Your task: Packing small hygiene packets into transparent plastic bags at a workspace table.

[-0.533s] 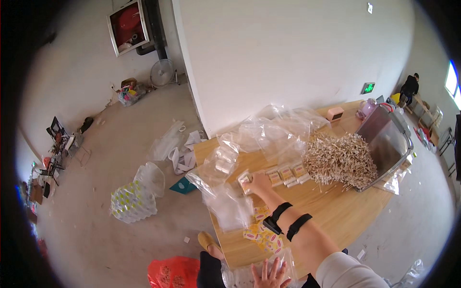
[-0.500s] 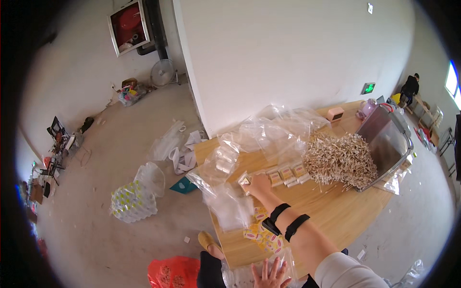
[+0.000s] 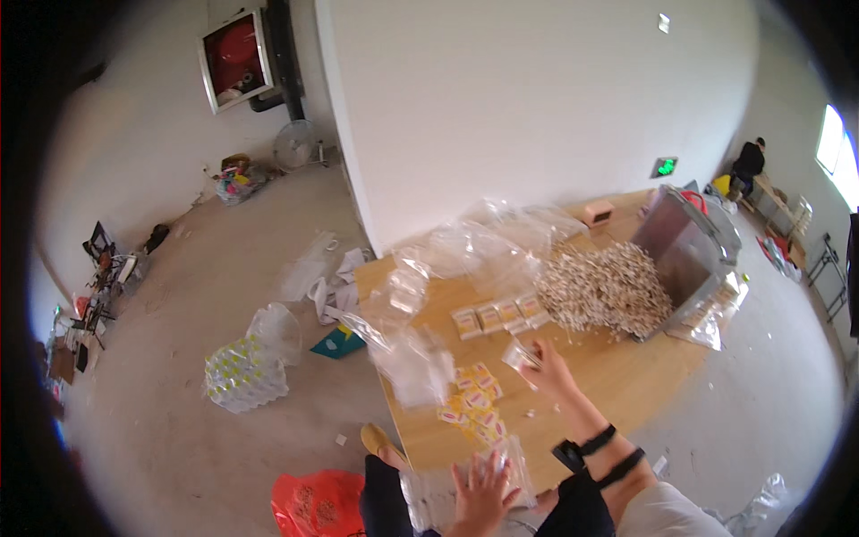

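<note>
Lifting a small clear packet (image 3: 519,354) between the fingertips of our right hand (image 3: 548,371), we are holding it just above the wooden table (image 3: 617,385), near the middle of the tabletop. Our left hand (image 3: 480,492) is lying spread, palm down, on a clear plastic bag (image 3: 512,458) at the table's six o'clock edge. At twelve o'clock from the right hand, a row of filled packets (image 3: 499,316) is sitting finished; at seven o'clock, yellow-labelled packets (image 3: 472,401) are piling up. At two o'clock, a large heap of loose pale pieces (image 3: 601,288) is spilling from a tipped metal bin (image 3: 684,246), so we are judging most of the work as remaining.
</note>
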Demonstrator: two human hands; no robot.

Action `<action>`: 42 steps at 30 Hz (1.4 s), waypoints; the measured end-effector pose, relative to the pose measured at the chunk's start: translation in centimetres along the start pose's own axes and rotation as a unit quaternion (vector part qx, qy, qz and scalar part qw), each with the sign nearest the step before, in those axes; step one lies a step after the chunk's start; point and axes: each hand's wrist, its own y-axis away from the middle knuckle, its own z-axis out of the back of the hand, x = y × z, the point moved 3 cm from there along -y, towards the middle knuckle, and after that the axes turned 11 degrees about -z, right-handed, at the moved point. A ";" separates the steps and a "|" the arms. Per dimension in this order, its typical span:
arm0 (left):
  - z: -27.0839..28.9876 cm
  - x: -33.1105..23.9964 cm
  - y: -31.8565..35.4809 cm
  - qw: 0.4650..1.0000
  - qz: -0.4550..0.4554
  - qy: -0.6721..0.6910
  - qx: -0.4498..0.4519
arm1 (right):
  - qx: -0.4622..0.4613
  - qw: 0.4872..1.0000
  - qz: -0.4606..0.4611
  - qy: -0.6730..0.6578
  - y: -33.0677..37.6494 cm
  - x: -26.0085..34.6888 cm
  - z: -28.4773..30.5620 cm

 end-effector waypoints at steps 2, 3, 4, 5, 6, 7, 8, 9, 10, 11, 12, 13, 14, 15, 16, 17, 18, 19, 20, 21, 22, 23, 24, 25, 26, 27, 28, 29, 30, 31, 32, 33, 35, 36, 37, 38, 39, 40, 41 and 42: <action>-0.8 0.1 -0.3 0.997 -0.019 -0.066 0.027 | -0.049 0.997 -0.044 0.050 4.2 -7.3 4.5; -0.5 -0.2 -0.5 0.997 -0.031 -0.060 0.031 | -0.058 0.995 -0.054 0.051 6.4 -10.0 5.5; -0.3 0.0 -0.4 0.997 -0.022 -0.059 0.038 | -0.087 0.988 -0.042 0.118 8.7 -12.1 6.0; 0.1 0.1 -0.3 0.997 -0.012 -0.059 0.045 | -0.112 0.976 -0.028 0.183 10.3 -14.0 6.5; 0.6 0.1 -0.2 0.997 -0.010 -0.056 0.056 | -0.111 0.977 -0.036 0.180 11.2 -15.2 6.8; 0.5 -0.2 -0.4 0.996 -0.007 -0.061 0.064 | -0.147 0.969 0.024 0.197 11.9 -15.5 6.7; 0.1 -0.4 -0.9 0.997 -0.022 -0.057 0.047 | -0.183 0.956 0.085 0.212 12.7 -15.7 6.5; -0.2 -0.5 -1.3 0.997 -0.039 -0.052 0.032 | -0.178 0.959 0.080 0.204 13.2 -15.7 6.2; -0.1 -0.7 -1.6 0.997 -0.047 -0.056 0.038 | -0.171 0.973 0.058 0.143 13.5 -15.1 6.3; -0.2 -0.4 -1.0 0.996 -0.046 -0.062 0.048 | -0.164 0.982 0.037 0.082 13.8 -14.3 6.2; -0.2 -0.2 -0.6 0.996 -0.035 -0.067 0.049 | 0.025 0.983 -0.120 -0.138 14.5 -13.0 5.3; -0.1 -0.1 -0.5 0.996 -0.027 -0.073 0.048 | 0.023 0.982 -0.123 -0.144 15.1 -12.7 4.8; 0.1 -0.3 -0.4 0.996 -0.025 -0.069 0.051 | 0.116 0.985 -0.091 -0.085 15.7 -12.4 3.8; 0.1 -0.4 -0.3 0.995 -0.028 -0.074 0.055 | 0.208 0.976 -0.056 -0.026 16.1 -12.1 2.7; 0.2 -0.6 -0.4 0.995 -0.033 -0.079 0.053 | 0.206 0.976 -0.055 -0.033 15.9 -12.4 1.8; 0.3 -0.7 -0.5 0.994 -0.037 -0.084 0.051 | 0.282 0.959 0.016 -0.035 15.6 -12.5 0.2; 0.1 -0.8 -0.6 0.994 -0.041 -0.090 0.054 | 0.353 0.931 0.087 -0.037 15.4 -12.5 -1.5; 0.0 -0.9 -0.7 0.994 -0.037 -0.086 0.055 | 0.349 0.932 0.087 -0.045 15.1 -12.2 -3.0; -0.1 -0.9 -0.8 0.994 -0.033 -0.082 0.056 | 0.420 0.900 0.089 -0.077 15.1 -11.7 -4.8; 0.2 -0.7 -0.6 0.994 -0.033 -0.088 0.061 | 0.491 0.859 0.094 -0.108 15.5 -10.8 -5.9; 0.4 -0.4 -0.3 0.995 -0.035 -0.070 0.056 | 0.492 0.858 0.096 -0.115 16.0 -10.4 -6.1; 0.6 -0.2 -0.1 0.997 -0.036 -0.051 0.050 | 0.506 0.856 0.043 -0.102 16.7 -10.6 -6.4; 0.9 0.0 0.1 0.996 -0.036 -0.056 0.053 | 0.518 0.851 -0.008 -0.087 17.1 -10.4 -6.7; 1.1 -0.4 0.0 0.995 -0.057 -0.056 0.063 | 0.516 0.852 -0.004 -0.092 17.3 -11.4 -7.3; 1.3 -1.0 0.0 0.993 -0.078 -0.054 0.072 | 0.496 0.864 0.030 -0.083 17.8 -12.4 -8.0; 1.6 -1.7 -0.1 0.992 -0.079 -0.057 0.075 | 0.477 0.873 0.062 -0.073 18.4 -13.5 -8.8; 2.2 -2.8 -0.2 0.996 -0.069 -0.052 0.033 | 0.441 0.893 0.084 -0.024 18.6 -13.6 -9.1; 2.6 -3.7 -0.2 0.997 -0.059 -0.048 -0.009 | 0.442 0.893 0.086 -0.027 18.6 -13.8 -9.3; 2.8 -4.5 0.0 0.997 -0.059 -0.051 -0.007 | 0.433 0.896 0.092 -0.046 18.8 -13.7 -9.2; 2.7 -4.6 0.3 0.998 0.029 -0.052 0.036 | 0.424 0.898 0.099 -0.066 18.9 -13.4 -9.2; 2.6 -4.3 0.7 0.989 0.118 -0.053 0.077 | 0.424 0.898 0.100 -0.070 18.9 -13.2 -9.3; 2.5 -4.0 0.9 0.988 0.120 -0.057 0.077 | 0.438 0.891 0.106 -0.063 18.9 -12.9 -9.3; 1.7 -3.1 1.0 0.988 0.108 -0.042 0.103 | 0.452 0.882 0.117 -0.059 19.5 -12.2 -9.4; 1.8 -3.2 0.9 0.988 0.107 -0.045 0.100 | 0.436 0.892 0.095 -0.072 19.5 -12.4 -9.5; 2.0 -3.7 0.6 0.995 0.061 -0.043 0.060 | 0.419 0.901 0.074 -0.084 19.6 -12.4 -9.4; 2.2 -4.2 0.2 0.999 0.014 -0.040 0.020 | 0.417 0.902 0.078 -0.085 19.5 -12.9 -9.9; 2.4 -5.5 -0.5 0.999 0.001 -0.037 0.018 | 0.372 0.922 0.073 -0.075 18.7 -15.0 -10.5; 3.1 -6.5 -0.4 0.999 0.016 0.016 0.026 | 0.335 0.937 0.074 -0.066 18.3 -14.8 -10.2; 3.4 -7.3 -0.5 0.997 0.028 0.069 0.035 | 0.330 0.939 0.075 -0.066 18.2 -15.0 -9.6; 4.0 -6.8 0.3 0.991 0.050 0.125 -0.014 | 0.362 0.929 0.064 -0.036 18.7 -12.7 -8.0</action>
